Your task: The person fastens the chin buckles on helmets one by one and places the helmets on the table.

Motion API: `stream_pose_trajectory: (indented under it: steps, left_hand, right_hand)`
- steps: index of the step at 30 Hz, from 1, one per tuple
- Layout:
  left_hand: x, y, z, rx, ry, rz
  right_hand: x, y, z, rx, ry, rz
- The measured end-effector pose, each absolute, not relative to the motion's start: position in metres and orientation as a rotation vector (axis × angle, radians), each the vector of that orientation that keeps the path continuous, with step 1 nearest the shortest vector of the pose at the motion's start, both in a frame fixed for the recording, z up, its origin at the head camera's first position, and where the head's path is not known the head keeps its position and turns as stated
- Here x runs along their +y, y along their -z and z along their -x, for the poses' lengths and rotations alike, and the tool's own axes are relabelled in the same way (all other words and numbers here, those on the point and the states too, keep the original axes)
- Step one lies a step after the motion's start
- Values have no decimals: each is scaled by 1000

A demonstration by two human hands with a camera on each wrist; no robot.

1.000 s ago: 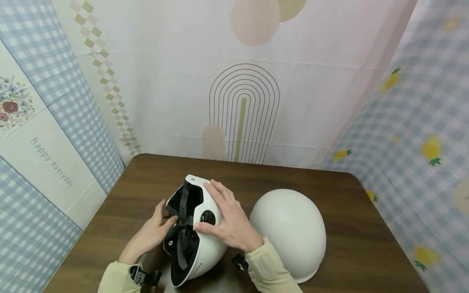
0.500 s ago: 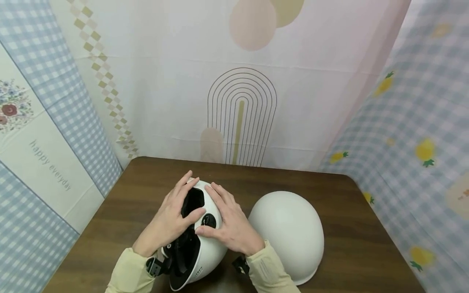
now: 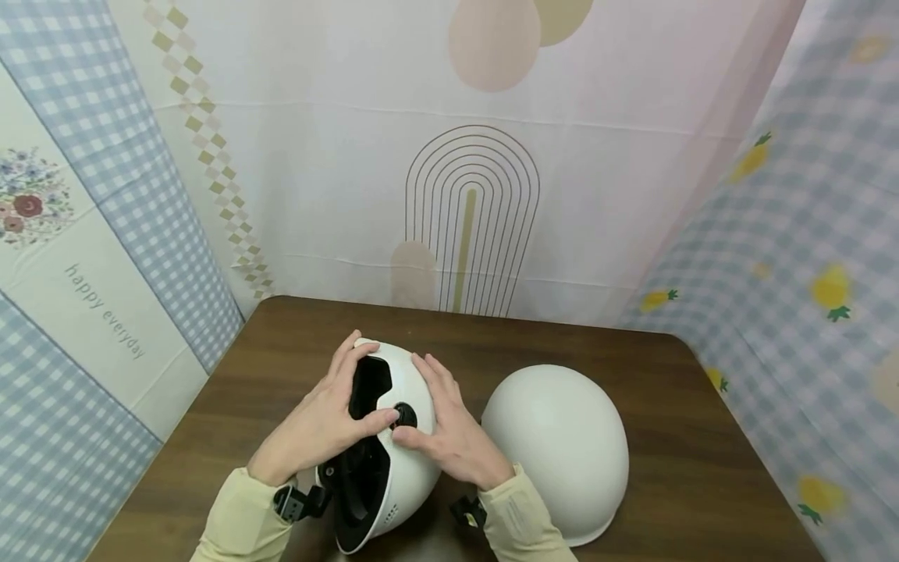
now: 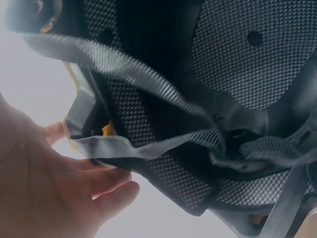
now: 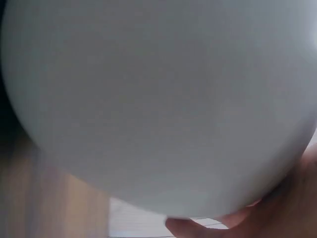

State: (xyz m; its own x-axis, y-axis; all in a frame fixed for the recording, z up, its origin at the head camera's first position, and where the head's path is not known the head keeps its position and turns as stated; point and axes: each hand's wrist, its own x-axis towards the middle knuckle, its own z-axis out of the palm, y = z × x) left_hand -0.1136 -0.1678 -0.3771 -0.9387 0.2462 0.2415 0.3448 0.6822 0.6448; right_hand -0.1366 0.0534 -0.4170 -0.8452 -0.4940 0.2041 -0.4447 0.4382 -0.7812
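Observation:
A white helmet lies tilted on its side in the head view, its dark opening turned left. My left hand reaches across that opening and grips the far rim, its thumb at the round black piece on the shell. From the right, my right hand holds the outer shell, its thumb just below the black piece. In the left wrist view, grey straps cross the mesh lining. The white shell fills most of the right wrist view, with right fingers at its lower edge.
A second white helmet-like dome stands on the brown wooden table, close to the right forearm. Patterned cloths hang behind the table and at both sides.
My left hand has moved from the left side of the opening up to the helmet's far rim, its thumb coming to the black piece. My right hand stays on the shell, shifted slightly.

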Motion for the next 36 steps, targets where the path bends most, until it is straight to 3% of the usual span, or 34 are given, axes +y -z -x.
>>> stream_pose_trajectory:
  steps: [16,36]
  left_hand:
    - [-169,383,119,-2671,1187,508]
    - [-169,381,118,-2652,1222,527]
  right_hand:
    - [51,447,142,2233,1838,365]
    - [49,445,131,2095,2018,297]
